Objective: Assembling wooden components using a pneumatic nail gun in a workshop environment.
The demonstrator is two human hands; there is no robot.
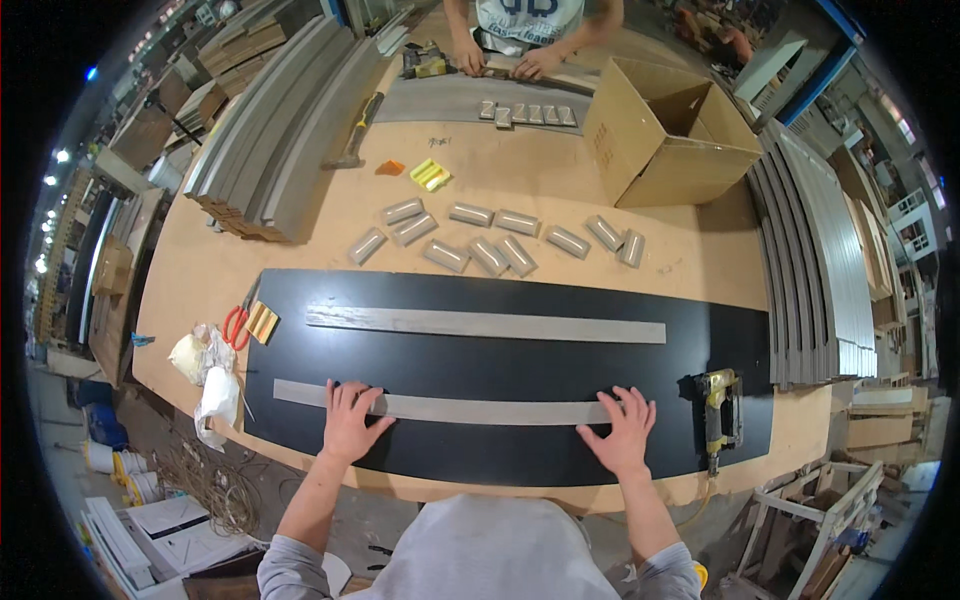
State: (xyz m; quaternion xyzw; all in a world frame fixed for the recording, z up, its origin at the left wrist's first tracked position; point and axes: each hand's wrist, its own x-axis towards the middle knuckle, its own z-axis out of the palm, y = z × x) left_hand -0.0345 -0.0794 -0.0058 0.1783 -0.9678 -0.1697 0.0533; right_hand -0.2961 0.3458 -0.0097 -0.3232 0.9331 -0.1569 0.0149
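Observation:
A long grey strip (490,410) lies across the black panel (480,365) close to its front edge. My left hand (350,425) straddles the strip near its left end, fingers over the far edge and thumb at the near edge. Around the strip's right end, my right hand (622,435) has its fingers and thumb in the same way. Both hands grip it while it rests on the panel. Parallel to it, farther back, a second grey strip (490,325) lies untouched. A nail gun (720,415) sits on the panel to the right of my right hand.
Behind the panel lie several small wrapped blocks (470,214). A hammer (355,135) rests beside stacked grey boards (290,120). An open cardboard box (640,150) stands back right, more boards (805,260) below it. Red-handled scissors (238,322) lie left. Across the table, a person's hands (535,65) work.

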